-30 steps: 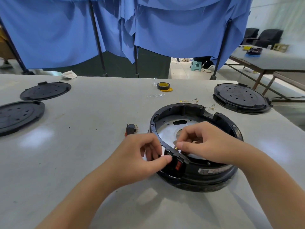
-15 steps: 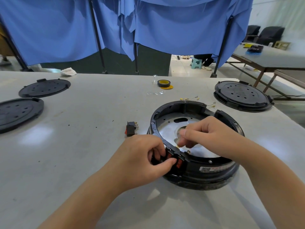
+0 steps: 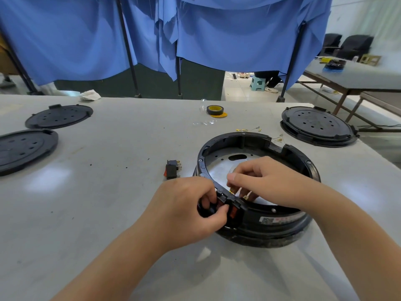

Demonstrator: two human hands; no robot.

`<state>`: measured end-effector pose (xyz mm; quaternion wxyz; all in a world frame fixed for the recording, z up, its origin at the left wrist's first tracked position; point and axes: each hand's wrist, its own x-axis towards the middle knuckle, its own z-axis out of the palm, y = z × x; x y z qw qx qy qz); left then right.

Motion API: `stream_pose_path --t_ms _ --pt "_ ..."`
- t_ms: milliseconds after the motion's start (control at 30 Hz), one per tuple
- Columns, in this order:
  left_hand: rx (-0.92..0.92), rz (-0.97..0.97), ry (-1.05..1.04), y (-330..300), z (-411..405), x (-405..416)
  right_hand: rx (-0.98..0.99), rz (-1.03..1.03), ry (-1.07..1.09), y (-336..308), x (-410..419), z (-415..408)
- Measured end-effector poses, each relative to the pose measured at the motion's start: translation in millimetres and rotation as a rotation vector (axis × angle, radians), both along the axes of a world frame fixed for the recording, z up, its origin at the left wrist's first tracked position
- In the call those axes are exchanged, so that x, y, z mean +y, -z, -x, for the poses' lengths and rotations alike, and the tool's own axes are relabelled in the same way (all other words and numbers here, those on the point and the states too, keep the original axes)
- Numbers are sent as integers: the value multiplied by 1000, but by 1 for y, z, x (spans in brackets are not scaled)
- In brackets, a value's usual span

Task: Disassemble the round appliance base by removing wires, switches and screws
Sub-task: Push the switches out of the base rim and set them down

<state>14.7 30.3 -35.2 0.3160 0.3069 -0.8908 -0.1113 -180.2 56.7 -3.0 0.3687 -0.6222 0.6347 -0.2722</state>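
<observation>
My left fingers pinch the red switch outside the base wall; my right fingers, just inside, hold its wires.

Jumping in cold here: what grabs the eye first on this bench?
Both hands on the round black base near the table's front: the left hand pinches the red switch in its rim, the right hand reaches inside. A loose switch lies left of it; blue curtains hang behind.
</observation>
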Motion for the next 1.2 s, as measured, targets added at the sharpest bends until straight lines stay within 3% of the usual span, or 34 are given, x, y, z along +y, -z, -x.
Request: stream_pose_path --t_ms 233,1000,1200 --pt "-14 1 -18 0 1 0 372 4 27 -3 -12 -25" --pt "25 43 40 -2 1 1 476 187 24 3 -10 -41" --pt "51 -32 106 -6 -6 -4 451 188 44 6 -10 -37"
